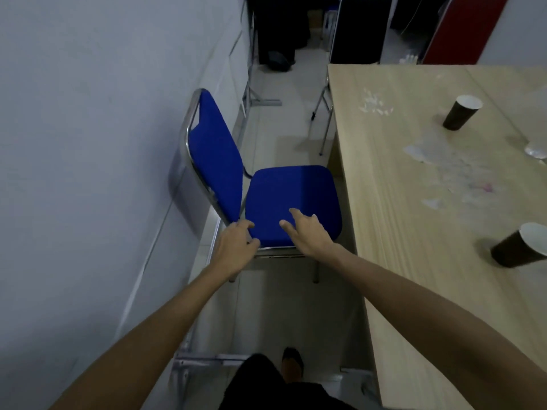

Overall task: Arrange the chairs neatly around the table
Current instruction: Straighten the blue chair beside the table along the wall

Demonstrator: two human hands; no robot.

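Note:
A blue padded chair [284, 190] with a chrome frame stands between the wall and the long wooden table [399, 261], its seat facing the table's left edge. My left hand [235, 247] grips the near left corner of the seat, where the backrest meets the frame. My right hand [307, 230] lies on the near part of the seat cushion with its fingers spread, holding nothing. The chair's front edge is close to the table's side.
Two dark paper cups [460, 112] [518, 245], a clear glass [537, 149] and scraps of paper lie on the table. A grey partition wall [103, 143] runs along the left. Black and red chair backs [359, 28] stand at the far end. My foot [291, 365] is on the narrow floor strip.

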